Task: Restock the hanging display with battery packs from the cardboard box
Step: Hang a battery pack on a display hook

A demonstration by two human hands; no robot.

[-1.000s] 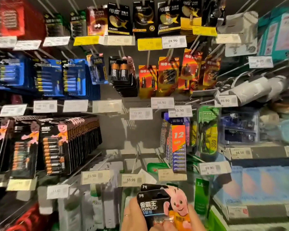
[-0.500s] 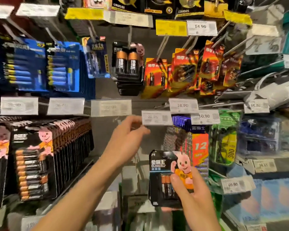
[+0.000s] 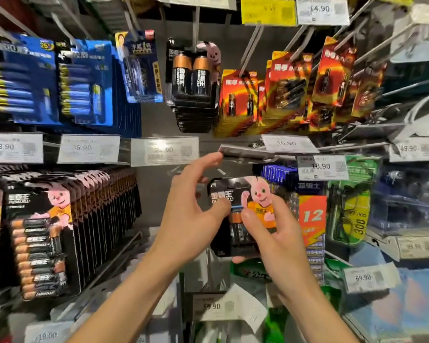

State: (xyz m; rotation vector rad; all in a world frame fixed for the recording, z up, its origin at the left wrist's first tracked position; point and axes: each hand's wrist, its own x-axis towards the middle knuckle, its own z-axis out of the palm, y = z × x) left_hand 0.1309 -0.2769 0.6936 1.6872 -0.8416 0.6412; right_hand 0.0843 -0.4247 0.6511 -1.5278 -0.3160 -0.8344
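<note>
A black battery pack (image 3: pixel 221 194) with a pink bunny and copper-topped cells sits upright between my hands, in front of an empty slot of the hanging display. My right hand (image 3: pixel 278 241) grips its right side and bottom, thumb on the front. My left hand (image 3: pixel 191 211) presses its thumb on the pack's left front. Its index finger reaches up to a price tag (image 3: pixel 245 153) that is tilted up flat above the pack. The hook under that tag is hidden. The cardboard box is out of view.
A full row of matching black packs (image 3: pixel 60 231) hangs at left. Blue packs (image 3: pixel 84 82), big-cell packs (image 3: pixel 191 78) and red-orange packs (image 3: pixel 290 90) hang above. A blue and orange "12" pack (image 3: pixel 312 219) and green packs (image 3: pixel 349 201) hang close at right.
The pack has risen from low in view to the empty slot. My left hand reached the price tag, tipped it up, and its thumb has come onto the pack.
</note>
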